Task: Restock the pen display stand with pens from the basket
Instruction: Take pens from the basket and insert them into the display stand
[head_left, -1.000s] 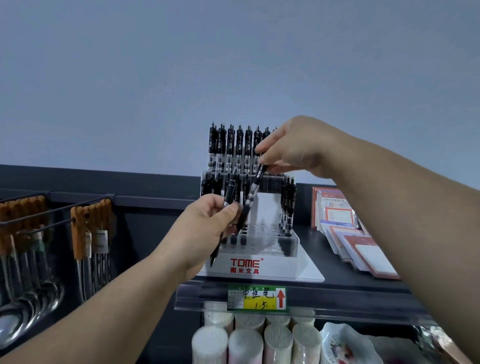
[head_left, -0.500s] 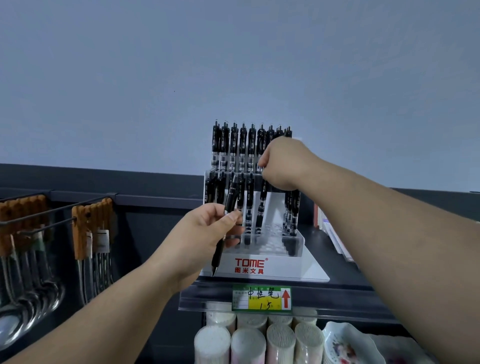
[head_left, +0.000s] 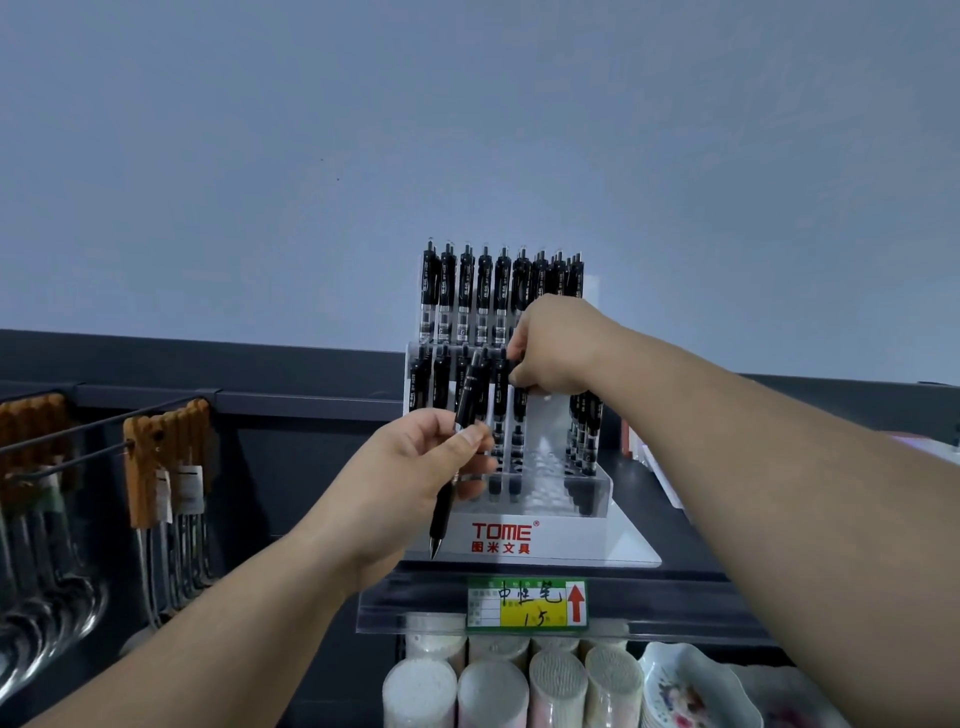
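Note:
A clear tiered pen display stand (head_left: 530, 535) with a red TOME logo sits on a dark shelf. Several black pens stand in its back row (head_left: 498, 291) and in the second row. My left hand (head_left: 421, 467) pinches a black pen (head_left: 457, 452), tilted with its tip down, in front of the stand's left side. My right hand (head_left: 556, 348) reaches over the stand's middle with curled fingers around the top of a pen that stands in the second row. The basket is out of sight.
Wooden-handled spoons (head_left: 166, 467) hang from hooks at the left. A yellow price label (head_left: 527, 605) is on the shelf edge. White cylindrical packs (head_left: 493, 686) and a patterned dish (head_left: 691, 691) lie on the shelf below. Notebooks lie behind my right forearm.
My right hand has lowered its pen from above the stand down into the second row. My left hand, still holding its pen, has barely shifted.

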